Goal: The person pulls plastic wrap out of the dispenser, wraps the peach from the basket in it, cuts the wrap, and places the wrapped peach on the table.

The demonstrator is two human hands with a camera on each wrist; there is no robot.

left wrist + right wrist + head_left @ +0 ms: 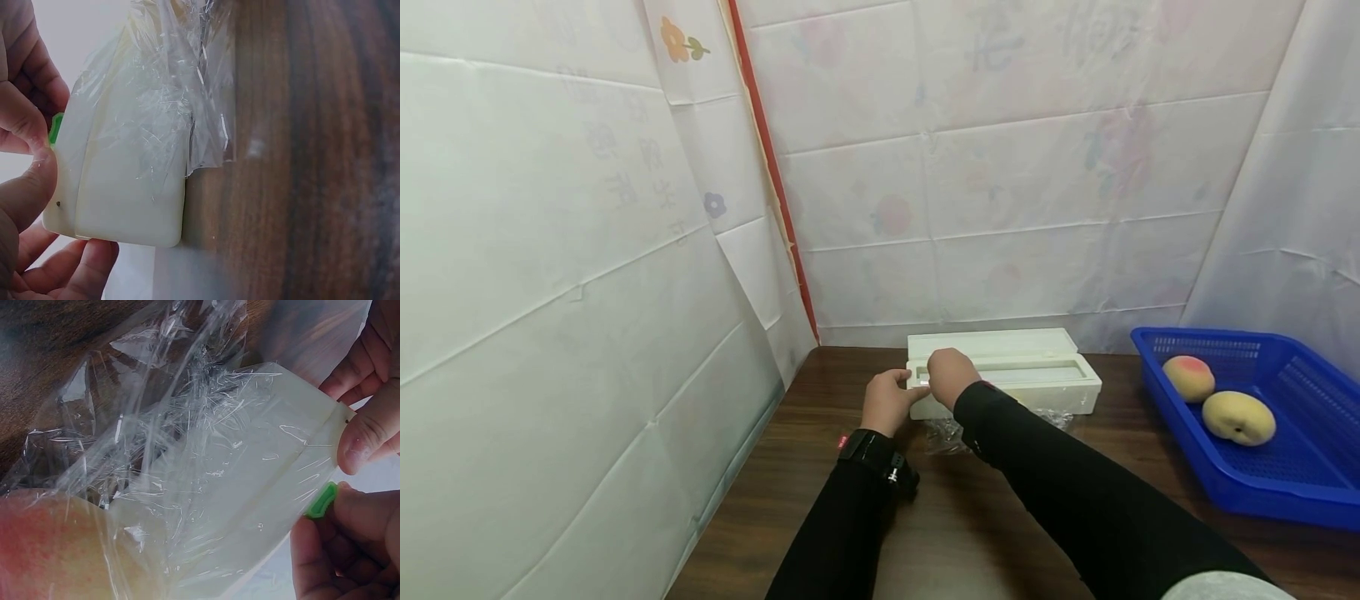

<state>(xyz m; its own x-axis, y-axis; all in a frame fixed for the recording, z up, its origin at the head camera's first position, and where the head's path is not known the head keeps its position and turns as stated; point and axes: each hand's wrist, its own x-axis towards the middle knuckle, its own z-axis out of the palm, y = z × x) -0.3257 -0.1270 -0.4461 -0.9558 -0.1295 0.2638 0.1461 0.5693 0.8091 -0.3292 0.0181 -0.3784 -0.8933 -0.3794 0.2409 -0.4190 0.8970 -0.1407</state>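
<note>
A cream cling film dispenser (1060, 397) lies along the back of the table, its lid (1000, 342) raised behind it. My left hand (887, 402) holds the left end, thumb on the top edge and fingers on the end face. My right hand (952, 375) pinches a small green slider (323, 501) at the dispenser's edge, near the left thumb. Clear cling film (181, 81) drapes crumpled over the front and onto the table. Against the film in the right wrist view sits a red and yellow peach (56, 550), mostly hidden by my right arm in the head view.
To the right stands a blue plastic basket (1232, 492) holding two peaches, a blushed peach (1189, 379) and a pale yellow peach (1238, 418). White sheeting (1037, 192) hangs behind and at the sides of the brown wooden table (805, 467).
</note>
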